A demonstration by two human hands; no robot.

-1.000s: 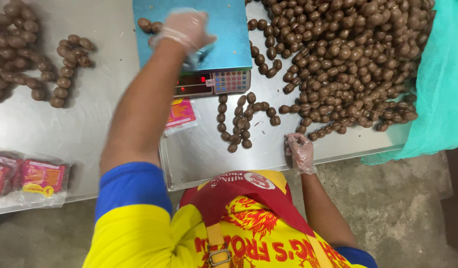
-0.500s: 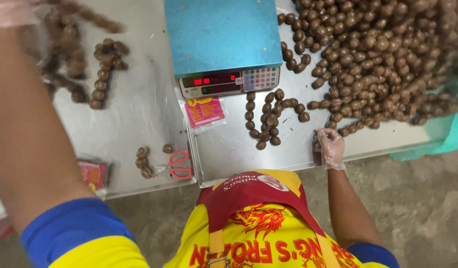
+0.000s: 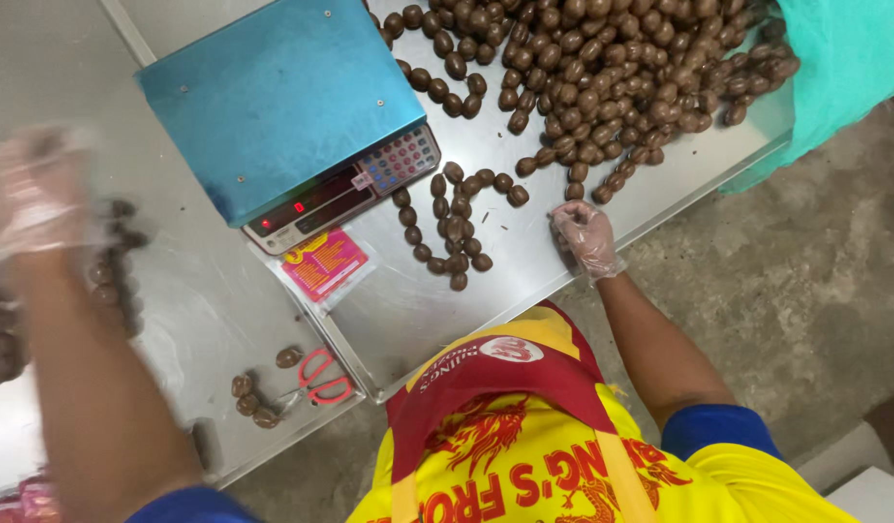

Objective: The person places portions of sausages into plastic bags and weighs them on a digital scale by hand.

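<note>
Right hand (image 3: 585, 235), fingers curled, rests beside the scale (image 3: 282, 107); left hand (image 3: 35, 194) blurred, fingers unclear. Scoop balls (image 3: 454, 232) gently.

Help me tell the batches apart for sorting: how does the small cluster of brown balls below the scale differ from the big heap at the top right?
The small cluster is a loose single layer with bare steel showing between the balls; the big heap is dense and piled. The cluster lies between the blue scale and the gloved right hand; the heap reaches the green cloth. Both hold the same round brown balls on the steel table.
</note>
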